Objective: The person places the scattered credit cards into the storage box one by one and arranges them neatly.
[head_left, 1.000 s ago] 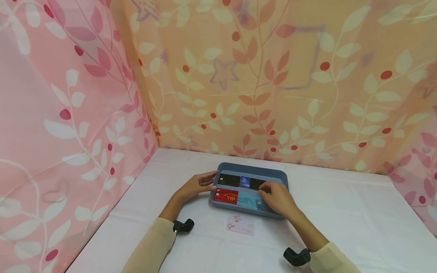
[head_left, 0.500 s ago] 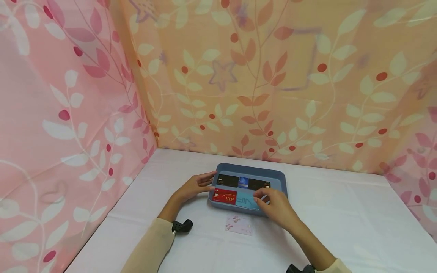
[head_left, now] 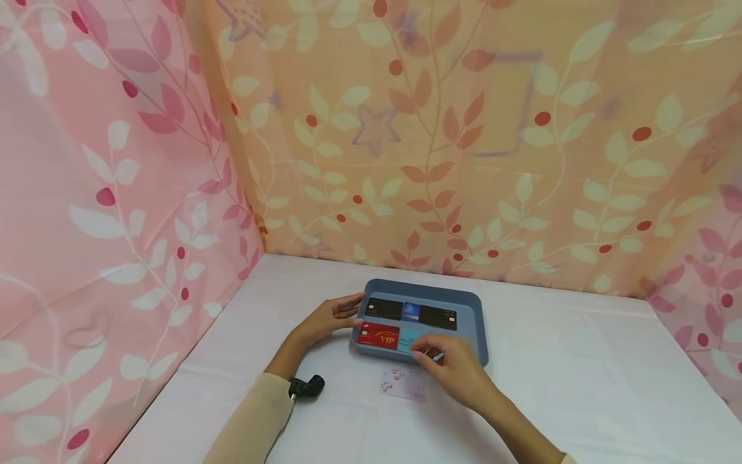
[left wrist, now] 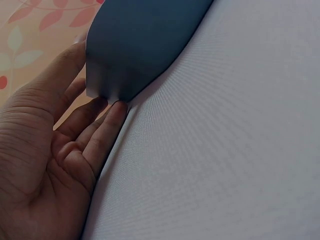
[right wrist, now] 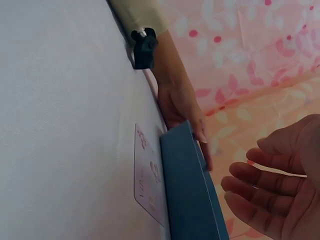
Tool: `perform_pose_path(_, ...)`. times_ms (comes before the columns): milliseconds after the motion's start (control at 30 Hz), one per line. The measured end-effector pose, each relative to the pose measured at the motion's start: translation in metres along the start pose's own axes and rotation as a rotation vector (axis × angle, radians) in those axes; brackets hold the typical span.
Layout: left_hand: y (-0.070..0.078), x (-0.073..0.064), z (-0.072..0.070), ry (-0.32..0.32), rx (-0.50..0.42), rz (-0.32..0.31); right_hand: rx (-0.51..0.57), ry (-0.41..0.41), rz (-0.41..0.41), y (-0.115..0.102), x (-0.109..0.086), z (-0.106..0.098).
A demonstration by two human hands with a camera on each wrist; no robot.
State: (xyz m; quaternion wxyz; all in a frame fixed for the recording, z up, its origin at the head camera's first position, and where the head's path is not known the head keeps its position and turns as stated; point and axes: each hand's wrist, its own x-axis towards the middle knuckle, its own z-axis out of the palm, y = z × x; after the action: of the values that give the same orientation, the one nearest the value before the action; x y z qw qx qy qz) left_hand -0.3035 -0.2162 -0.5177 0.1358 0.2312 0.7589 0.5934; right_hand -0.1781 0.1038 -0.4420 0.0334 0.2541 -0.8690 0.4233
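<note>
A blue tray (head_left: 476, 322) stands on the table with several cards in it: two black cards (head_left: 385, 309), a small blue card (head_left: 411, 312), a red VIP card (head_left: 379, 336) and a light blue card (head_left: 408, 338), partly hidden by my right hand. My left hand (head_left: 324, 324) touches the tray's left end, thumb and fingers against its rim and outer wall. My right hand (head_left: 455, 368) hovers over the near edge, fingers loosely bent; nothing shows in it in the right wrist view. A pale pink VIP card (head_left: 402, 383) lies on the table before the tray.
White cloth (head_left: 556, 361) covers the table. Patterned curtains (head_left: 440, 142) rise behind it and to the left. A black wrist camera (head_left: 307, 386) sits on the left wrist.
My right hand has moved left and nearer, from the tray's right side to its near edge, uncovering the right black card. My left hand keeps its place at the tray.
</note>
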Motion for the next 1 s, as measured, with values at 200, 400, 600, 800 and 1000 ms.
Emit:
perform_pose_path(200,-0.002,0.000,-0.002,0.003,0.002,0.001,-0.008,-0.110,-0.011,0.001,-0.002,0.008)
perform_pose_path(400,-0.006,-0.004,-0.003,0.030,0.026,-0.022,-0.159,-0.243,-0.051,0.001,-0.002,0.012)
perform_pose_path(600,-0.007,-0.002,-0.002,0.028,0.019,-0.026,-0.344,-0.341,-0.124,-0.002,-0.005,0.018)
perform_pose_path(800,-0.007,0.000,-0.002,0.021,0.013,-0.016,-0.461,-0.442,-0.098,-0.002,-0.011,0.023)
perform_pose_path(1000,-0.004,0.001,0.000,0.012,0.017,-0.020,-0.532,-0.555,-0.023,-0.003,-0.017,0.026)
